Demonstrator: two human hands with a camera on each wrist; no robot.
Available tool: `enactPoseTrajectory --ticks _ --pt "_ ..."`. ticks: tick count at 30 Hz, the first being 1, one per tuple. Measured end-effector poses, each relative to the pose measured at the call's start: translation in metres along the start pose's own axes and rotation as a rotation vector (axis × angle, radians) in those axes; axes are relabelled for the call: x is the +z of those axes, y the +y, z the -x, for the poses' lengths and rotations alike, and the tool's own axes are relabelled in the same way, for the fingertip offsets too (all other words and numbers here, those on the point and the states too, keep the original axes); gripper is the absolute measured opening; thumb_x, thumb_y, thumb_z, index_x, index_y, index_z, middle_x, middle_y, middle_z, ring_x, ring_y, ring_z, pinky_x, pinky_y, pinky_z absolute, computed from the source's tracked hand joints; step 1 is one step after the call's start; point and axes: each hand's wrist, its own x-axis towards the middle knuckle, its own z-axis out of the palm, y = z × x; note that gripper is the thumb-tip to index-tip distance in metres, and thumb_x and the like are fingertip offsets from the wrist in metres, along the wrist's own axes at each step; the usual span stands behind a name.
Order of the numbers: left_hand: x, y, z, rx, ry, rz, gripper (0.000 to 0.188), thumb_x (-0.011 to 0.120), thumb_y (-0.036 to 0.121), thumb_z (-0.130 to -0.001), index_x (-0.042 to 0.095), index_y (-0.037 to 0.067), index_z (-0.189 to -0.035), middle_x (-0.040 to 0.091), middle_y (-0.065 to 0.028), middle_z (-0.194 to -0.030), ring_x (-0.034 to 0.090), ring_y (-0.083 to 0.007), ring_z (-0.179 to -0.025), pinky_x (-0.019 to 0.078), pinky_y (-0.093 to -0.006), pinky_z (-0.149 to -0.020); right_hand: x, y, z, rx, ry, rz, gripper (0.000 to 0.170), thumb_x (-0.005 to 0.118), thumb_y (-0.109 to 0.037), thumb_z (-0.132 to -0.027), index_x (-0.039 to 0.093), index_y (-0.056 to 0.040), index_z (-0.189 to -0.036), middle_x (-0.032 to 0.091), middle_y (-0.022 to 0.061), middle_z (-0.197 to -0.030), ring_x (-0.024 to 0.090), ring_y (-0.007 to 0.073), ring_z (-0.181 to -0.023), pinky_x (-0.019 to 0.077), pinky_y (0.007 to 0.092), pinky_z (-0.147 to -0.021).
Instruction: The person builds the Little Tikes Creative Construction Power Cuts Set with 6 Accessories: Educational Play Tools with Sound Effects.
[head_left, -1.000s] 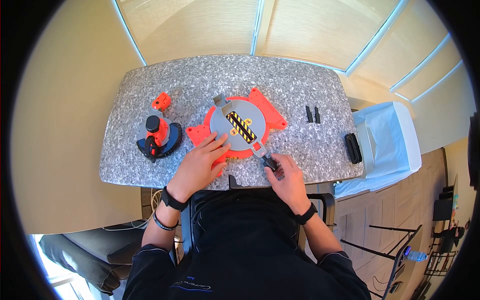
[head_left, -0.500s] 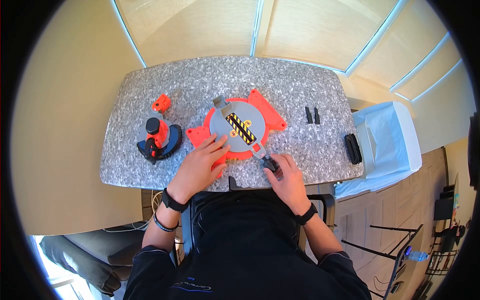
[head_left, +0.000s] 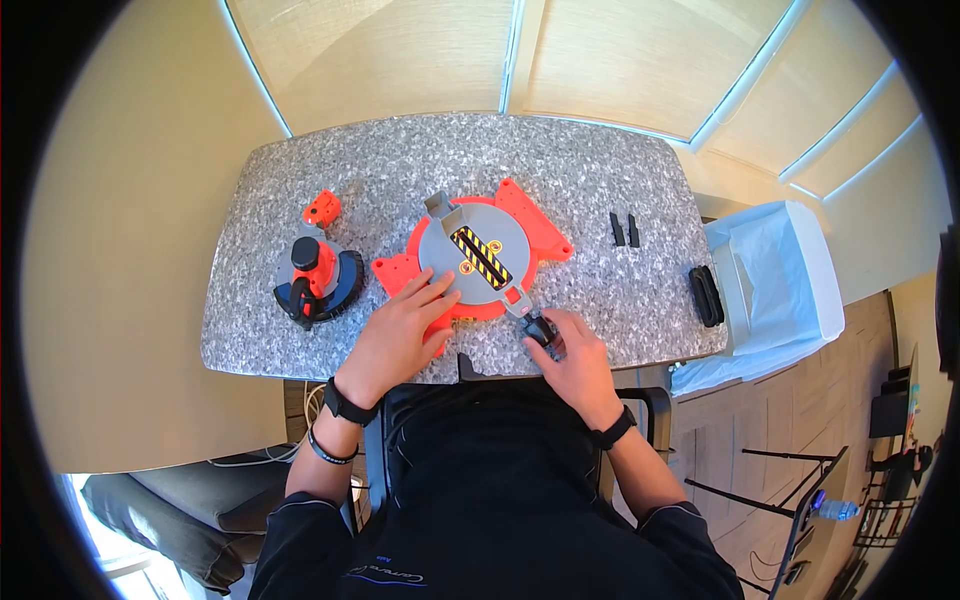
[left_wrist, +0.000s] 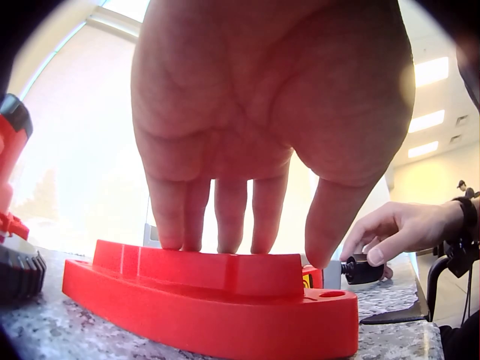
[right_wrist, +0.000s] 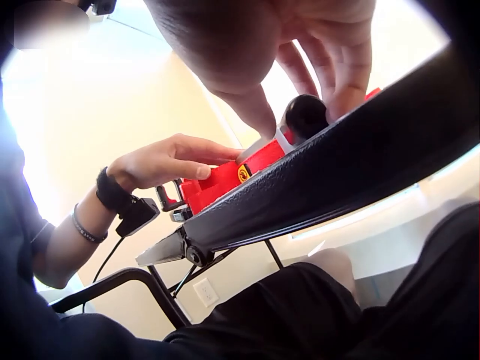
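Note:
A toy mitre saw base lies at the middle of the table, with a red frame [head_left: 541, 228] and a round grey turntable [head_left: 507, 222] that bears a striped black-and-yellow slot. My left hand [head_left: 393, 335] rests on its near left part, fingers straight; in the left wrist view the fingertips stand on the red plastic. At the end of the turntable's grey arm sits a black knob [head_left: 539, 333]. My right hand [head_left: 580, 368] pinches this knob between thumb and fingers. The right wrist view shows the knob's round end [right_wrist: 306, 116] between them, close over the table edge.
On the left stands the red and grey saw head [head_left: 313, 268] with its dark blade guard. Two small black clips [head_left: 625, 230] and a black case-like item [head_left: 706, 297] lie at the right. A lined white bin [head_left: 790, 270] stands beside the table's right edge.
My right hand has shifted slightly to the left at the black knob, and the grey arm has swung a little with it. The left hand stays in place on the red base.

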Motion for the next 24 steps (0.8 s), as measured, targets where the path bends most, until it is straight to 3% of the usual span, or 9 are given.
enactPoseTrajectory --ticks 4,7,17,24 --pt "-0.001 0.003 0.001 0.001 0.000 0.000 0.053 0.078 0.016 -0.091 0.067 0.010 -0.142 0.056 -0.0081 -0.159 0.047 -0.0340 -0.150 0.0486 -0.0449 -0.117 0.000 0.005 0.002 -0.026 -0.007 0.014 0.042 0.082 -0.015 -0.090 0.065 0.0005 -0.124 0.067 0.0185 -0.117 0.069 0.0375 -0.092 0.0578 0.0446 -0.079" --pt "0.001 0.002 0.001 0.001 0.000 -0.001 0.053 0.078 0.016 -0.091 0.067 0.011 -0.143 0.056 -0.0081 -0.159 0.047 -0.0341 -0.150 0.0485 -0.0449 -0.117 0.001 0.006 0.002 -0.061 0.023 0.072 0.039 0.081 -0.013 -0.089 0.066 0.0001 -0.122 0.069 0.0183 -0.112 0.066 0.0386 -0.094 0.0564 0.0471 -0.082" --pt "0.001 0.003 0.002 0.011 0.012 0.012 0.053 0.078 0.015 -0.091 0.067 0.011 -0.142 0.056 -0.0084 -0.159 0.048 -0.0349 -0.149 0.0499 -0.0450 -0.116 -0.007 -0.001 0.002 -0.066 -0.002 0.181 0.034 0.078 -0.017 -0.091 0.069 0.0005 -0.118 0.074 0.0176 -0.112 0.065 0.0379 -0.095 0.0562 0.0469 -0.085" --pt "0.001 0.005 0.003 0.007 0.008 0.013 0.053 0.078 0.015 -0.091 0.067 0.011 -0.143 0.056 -0.0086 -0.159 0.048 -0.0349 -0.149 0.0493 -0.0448 -0.116 -0.013 -0.005 0.001 -0.160 0.002 0.209 0.040 0.084 -0.017 -0.085 0.068 -0.0013 -0.118 0.069 0.0141 -0.114 0.064 0.0368 -0.103 0.0561 0.0458 -0.090"
